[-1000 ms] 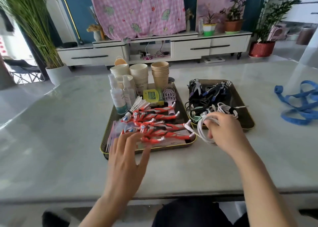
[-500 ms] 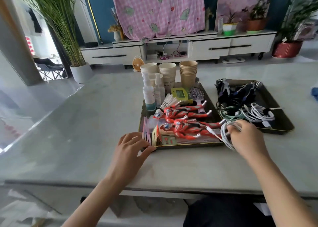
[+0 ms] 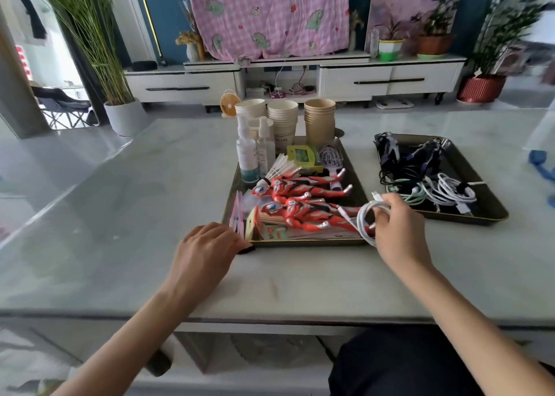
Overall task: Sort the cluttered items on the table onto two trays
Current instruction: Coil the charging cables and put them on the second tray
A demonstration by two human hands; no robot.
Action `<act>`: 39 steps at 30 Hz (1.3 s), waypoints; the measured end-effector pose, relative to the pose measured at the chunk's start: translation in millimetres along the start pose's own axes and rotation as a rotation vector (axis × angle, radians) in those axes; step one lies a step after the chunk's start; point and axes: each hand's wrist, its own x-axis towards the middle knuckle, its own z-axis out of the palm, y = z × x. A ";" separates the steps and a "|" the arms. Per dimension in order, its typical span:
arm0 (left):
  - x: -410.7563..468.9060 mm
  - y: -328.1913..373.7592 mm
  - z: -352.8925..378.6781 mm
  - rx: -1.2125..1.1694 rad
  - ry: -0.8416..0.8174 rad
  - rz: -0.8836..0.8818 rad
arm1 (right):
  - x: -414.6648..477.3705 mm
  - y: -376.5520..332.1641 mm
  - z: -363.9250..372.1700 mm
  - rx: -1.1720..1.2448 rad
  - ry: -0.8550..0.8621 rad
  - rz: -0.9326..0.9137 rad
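Looking down from head height at a pale grey marble tabletop, two bare forearms reach toward two dark rectangular metal trays with gold rims that sit side by side, apart.

On the right, the right hand has its fingers curled round a coiled white charging cable. The coil hangs over the near right corner of the left tray, in the gap between the trays, with one plug end poking up above the fingers.

On the left, the left hand rests at the near left corner of the left tray with its fingers bent down over the edge. I cannot tell whether it grips the tray or only touches it.

The left tray is crowded. Two red and silver toy figures lie lengthwise across its near half, on top of flat paper packets. A fan of pink cards stands at the near left corner. Farther back are two clear spray bottles, a white feather shuttlecock, a green packet and a pale hairbrush. Stacks of white paper cups and brown paper cups stand at the far edge.

The right tray holds tangled black cables at the far left, with bundled white cables and a mint green cable nearer.

A blue strap lies at the tabletop's far right.
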 end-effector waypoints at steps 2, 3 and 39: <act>-5.2 -13.9 -8.6 -0.007 -0.039 -0.043 | 1.1 -8.5 10.4 -0.013 -0.038 -0.047; -7.9 -20.5 -11.5 -0.009 -0.047 -0.062 | 2.5 -13.5 15.6 -0.016 -0.055 -0.061; -4.2 -10.5 -73.9 -0.784 0.040 -0.908 | -10.6 -69.5 39.1 0.449 -0.297 -0.060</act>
